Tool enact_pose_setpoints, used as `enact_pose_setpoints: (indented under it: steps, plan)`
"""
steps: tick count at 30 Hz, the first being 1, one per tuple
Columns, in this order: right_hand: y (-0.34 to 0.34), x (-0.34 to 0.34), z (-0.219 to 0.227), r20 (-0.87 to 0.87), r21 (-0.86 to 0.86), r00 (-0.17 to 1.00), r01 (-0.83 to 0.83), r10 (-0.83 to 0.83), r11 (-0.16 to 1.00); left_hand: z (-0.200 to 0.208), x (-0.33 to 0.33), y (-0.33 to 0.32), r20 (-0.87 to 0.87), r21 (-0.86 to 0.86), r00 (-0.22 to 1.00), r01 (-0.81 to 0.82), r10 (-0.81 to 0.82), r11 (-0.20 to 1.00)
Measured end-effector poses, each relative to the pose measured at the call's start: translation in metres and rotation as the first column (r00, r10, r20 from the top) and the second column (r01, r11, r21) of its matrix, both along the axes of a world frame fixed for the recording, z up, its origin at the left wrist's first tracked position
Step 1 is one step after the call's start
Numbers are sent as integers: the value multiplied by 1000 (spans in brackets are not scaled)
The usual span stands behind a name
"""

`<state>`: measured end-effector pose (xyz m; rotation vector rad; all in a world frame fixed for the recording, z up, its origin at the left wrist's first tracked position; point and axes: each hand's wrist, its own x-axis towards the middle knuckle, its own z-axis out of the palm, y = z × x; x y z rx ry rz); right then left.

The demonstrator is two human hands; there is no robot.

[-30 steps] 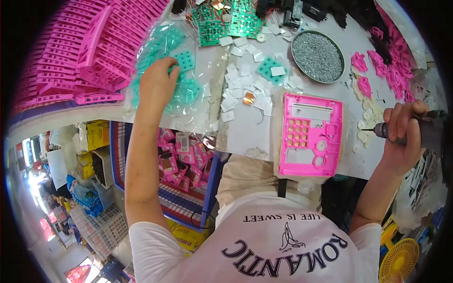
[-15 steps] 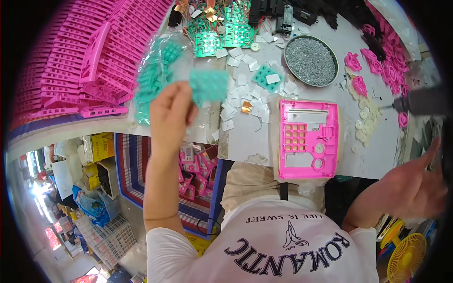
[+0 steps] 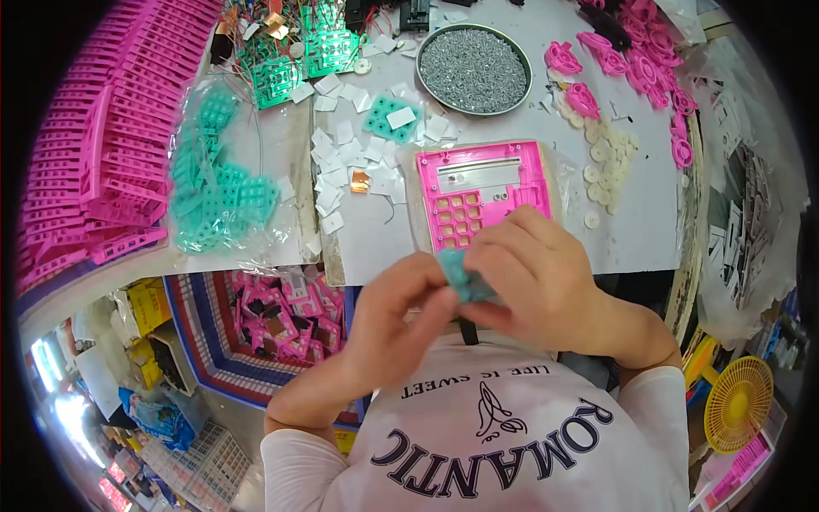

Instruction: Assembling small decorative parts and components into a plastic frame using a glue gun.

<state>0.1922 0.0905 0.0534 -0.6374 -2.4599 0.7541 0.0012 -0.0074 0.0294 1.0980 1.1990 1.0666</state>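
My left hand (image 3: pixel 397 320) and my right hand (image 3: pixel 537 277) meet close to my body, fingers closed on one teal rubber keypad (image 3: pixel 454 270). Fingers cover most of it, and the hands are a little blurred. Just beyond them lies a pink plastic calculator housing (image 3: pixel 529 162) on a padded, plastic-wrapped rest, its lower part hidden by my right hand. A second teal keypad (image 3: pixel 380 119), with a white square on top, sits beyond the housing to the left. More teal keypads (image 3: pixel 222 200) are heaped in a clear plastic bag at the left.
Pink housings (image 3: pixel 111 128) are stacked far left. A round tin of small metal screws (image 3: pixel 473 70) stands at the back. White squares (image 3: pixel 341 166), green circuit boards (image 3: pixel 328 47), cream discs (image 3: pixel 606 166) and pink parts (image 3: pixel 653 72) cover the table. A crate (image 3: pixel 205 333) sits below left.
My left hand has carried the keypad from near the bag toward my body. My right hand has come in from the right, away from a dark tool there. The view has shifted right.
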Motion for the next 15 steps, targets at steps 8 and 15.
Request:
enact_pose_setpoints:
  steps: [8, 15]
  plan:
    - [36, 12, -37, 42, -660, 999, 36, -11, 751, -3, -38, -8, -424, 107, 901, -49, 90, 993]
    - [34, -7, -52, 202, -59, 965, 182, -166, 982, -15, -73, 44, -512, 231, 809, -193, 288, 954]
